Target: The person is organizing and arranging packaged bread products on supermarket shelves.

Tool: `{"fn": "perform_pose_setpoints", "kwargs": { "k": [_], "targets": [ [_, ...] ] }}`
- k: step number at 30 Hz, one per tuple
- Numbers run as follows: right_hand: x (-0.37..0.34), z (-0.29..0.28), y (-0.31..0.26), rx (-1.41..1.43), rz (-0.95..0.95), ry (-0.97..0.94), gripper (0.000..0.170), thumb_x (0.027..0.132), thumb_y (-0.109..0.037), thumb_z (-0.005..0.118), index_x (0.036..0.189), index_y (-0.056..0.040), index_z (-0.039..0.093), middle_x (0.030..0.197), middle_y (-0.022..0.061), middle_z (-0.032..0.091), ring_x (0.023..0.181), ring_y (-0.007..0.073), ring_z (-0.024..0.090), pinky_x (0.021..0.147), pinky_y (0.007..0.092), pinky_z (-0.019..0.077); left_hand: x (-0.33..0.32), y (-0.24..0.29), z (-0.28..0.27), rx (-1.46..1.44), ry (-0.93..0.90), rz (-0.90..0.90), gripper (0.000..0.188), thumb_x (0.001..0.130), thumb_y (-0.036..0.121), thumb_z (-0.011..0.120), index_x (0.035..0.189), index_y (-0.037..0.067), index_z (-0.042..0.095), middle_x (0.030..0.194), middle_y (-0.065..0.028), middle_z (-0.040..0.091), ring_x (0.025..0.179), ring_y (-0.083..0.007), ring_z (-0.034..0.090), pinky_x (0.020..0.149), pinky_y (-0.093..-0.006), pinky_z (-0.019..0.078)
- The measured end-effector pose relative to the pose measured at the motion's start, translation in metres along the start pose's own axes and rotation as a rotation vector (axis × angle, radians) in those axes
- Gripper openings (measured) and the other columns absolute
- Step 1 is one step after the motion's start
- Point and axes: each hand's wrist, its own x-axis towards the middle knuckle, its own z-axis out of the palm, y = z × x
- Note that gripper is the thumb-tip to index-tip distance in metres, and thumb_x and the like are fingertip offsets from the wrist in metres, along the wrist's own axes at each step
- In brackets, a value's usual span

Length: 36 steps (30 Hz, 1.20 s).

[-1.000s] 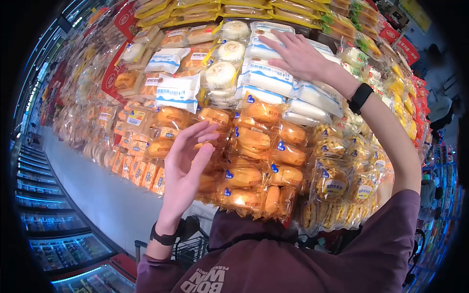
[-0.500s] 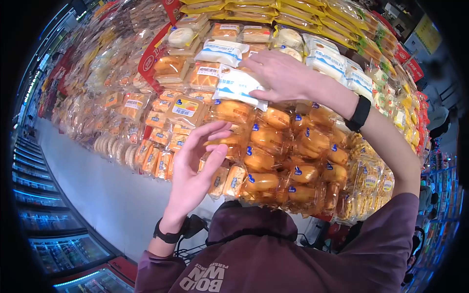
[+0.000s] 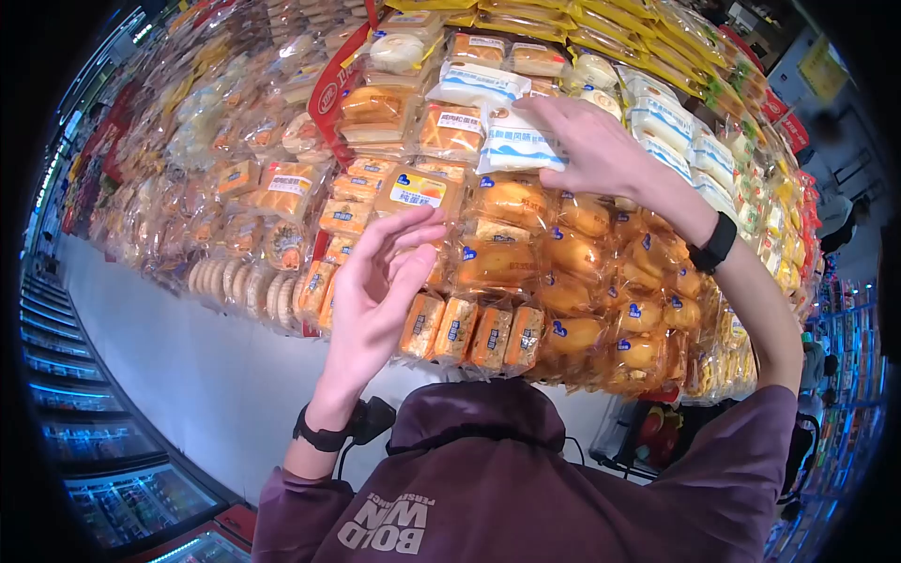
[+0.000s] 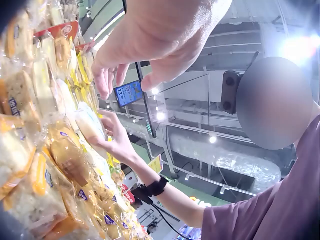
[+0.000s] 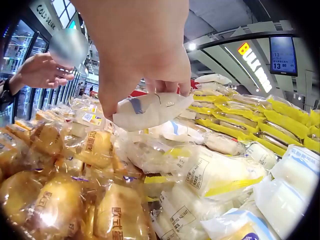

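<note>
My right hand (image 3: pixel 605 150) grips a white plastic packet of bread with blue wave print (image 3: pixel 516 141), thumb at its near edge and fingers over the far side. In the right wrist view the packet (image 5: pixel 150 112) sits tilted under the palm, above other wrapped bread. A second white and blue packet (image 3: pixel 481 83) lies just behind it, and a wrapped waffle-pattern cake (image 3: pixel 454 129) to its left. Nearer me are golden wrapped buns (image 3: pixel 511 202). My left hand (image 3: pixel 371 296) hovers over the near edge of the display, fingers loosely bent, holding nothing.
Small orange-wrapped cakes (image 3: pixel 455 328) line the front edge. Yellow packets (image 3: pixel 601 28) fill the back, and more white packets (image 3: pixel 662 117) stand to the right. A red divider sign (image 3: pixel 328 94) rises on the left. Refrigerated cases (image 3: pixel 103 436) stand at far left.
My right hand has moved off the white packets at the back right, leftward onto a single white packet, and now grips it. The head view has swung left; my left hand keeps its loose pose.
</note>
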Motion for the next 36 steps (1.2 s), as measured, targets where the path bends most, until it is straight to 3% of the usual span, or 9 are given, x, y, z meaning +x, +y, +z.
{"fn": "perform_pose_setpoints", "kwargs": {
  "k": [4,8,14,18,21,22,26,29,36],
  "targets": [
    [-0.004,-0.035,-0.045,0.081,0.035,0.092,0.076,0.068,-0.019,0.081,0.135,-0.0026,0.049,0.117,0.0211,0.064,0.11,0.0389,0.062,0.098,0.0465,0.0482,0.017,-0.008,-0.003,-0.089,0.111,0.015,0.047,0.102,0.019,0.058,0.143,-0.002,0.048,0.14,-0.0176,0.057,0.127,-0.0236,0.058,0.108,-0.0367,0.0428],
    [-0.014,-0.049,-0.095,0.164,-0.022,0.123,0.083,0.064,-0.015,0.084,0.137,-0.0031,0.048,0.115,0.0179,0.065,0.11,0.0353,0.062,0.099,0.0463,0.0467,0.023,0.003,0.004,-0.304,0.021,-0.133,0.055,0.094,0.015,0.073,0.139,-0.004,0.048,0.135,-0.0135,0.06,0.122,-0.0166,0.058,0.105,-0.0334,0.0456],
    [-0.04,-0.048,-0.135,0.258,-0.024,0.19,0.092,0.067,-0.021,0.089,0.144,-0.0039,0.042,0.125,0.0166,0.062,0.116,0.0345,0.059,0.102,0.0459,0.0447,0.016,0.002,0.012,-0.365,-0.179,-0.251,0.04,0.089,0.006,0.076,0.125,-0.004,0.061,0.116,-0.0084,0.07,0.104,-0.0129,0.067,0.092,-0.0294,0.0544],
    [-0.072,-0.04,-0.151,0.449,0.44,0.338,0.089,0.075,-0.018,0.089,0.146,-0.0034,0.037,0.136,0.0167,0.057,0.127,0.0319,0.056,0.108,0.0421,0.0424,0.007,-0.002,0.01,-0.389,-0.226,-0.21,0.037,0.088,0.005,0.077,0.122,-0.003,0.064,0.116,-0.0081,0.071,0.103,-0.0123,0.068,0.091,-0.03,0.0552],
    [-0.086,-0.021,-0.162,1.319,0.728,0.292,0.085,0.078,-0.015,0.087,0.147,-0.0024,0.038,0.134,0.015,0.06,0.123,0.024,0.058,0.104,0.0372,0.0465,0.002,-0.003,0.014,-0.304,-0.278,-0.168,0.04,0.087,0.004,0.078,0.123,-0.003,0.064,0.115,-0.0076,0.071,0.102,-0.012,0.068,0.09,-0.0301,0.0558],
    [-0.087,-0.022,-0.166,1.391,0.741,0.274,0.067,0.081,-0.012,0.084,0.138,-0.0014,0.051,0.126,0.011,0.065,0.114,0.0176,0.063,0.099,0.0332,0.0498,0.001,-0.005,0.016,-0.292,-0.274,-0.112,0.041,0.083,0.002,0.08,0.121,-0.002,0.067,0.113,-0.0071,0.072,0.101,-0.0121,0.068,0.091,-0.0302,0.056],
    [-0.092,-0.023,-0.168,0.953,0.479,0.331,0.046,0.079,-0.005,0.082,0.122,-0.0017,0.066,0.117,0.0114,0.071,0.109,0.0216,0.068,0.095,0.0335,0.0528,0.005,0.002,0.015,0.072,-0.316,0.148,0.037,0.074,0.007,0.085,0.108,-0.003,0.074,0.109,-0.0151,0.075,0.105,-0.0239,0.071,0.092,-0.0369,0.0555],
    [-0.097,-0.018,-0.167,0.754,0.32,0.438,0.044,0.072,0.0,0.08,0.115,-0.0023,0.07,0.117,0.0137,0.072,0.113,0.0286,0.068,0.096,0.0368,0.0542,0.022,-0.012,0.005,0.162,-0.457,0.603,0.036,0.077,0.02,0.08,0.104,-0.004,0.075,0.11,-0.0202,0.074,0.109,-0.0349,0.071,0.095,-0.0441,0.054],
    [-0.096,-0.021,-0.16,0.715,0.151,0.513,0.043,0.07,0.007,0.072,0.111,-0.0036,0.072,0.118,0.0142,0.072,0.118,0.035,0.065,0.1,0.044,0.0524,0.02,0.002,0.013,0.168,-0.429,0.724,0.034,0.079,0.025,0.077,0.103,0.0,0.078,0.107,-0.0144,0.076,0.109,-0.0359,0.07,0.094,-0.043,0.0534]
  ]
}}
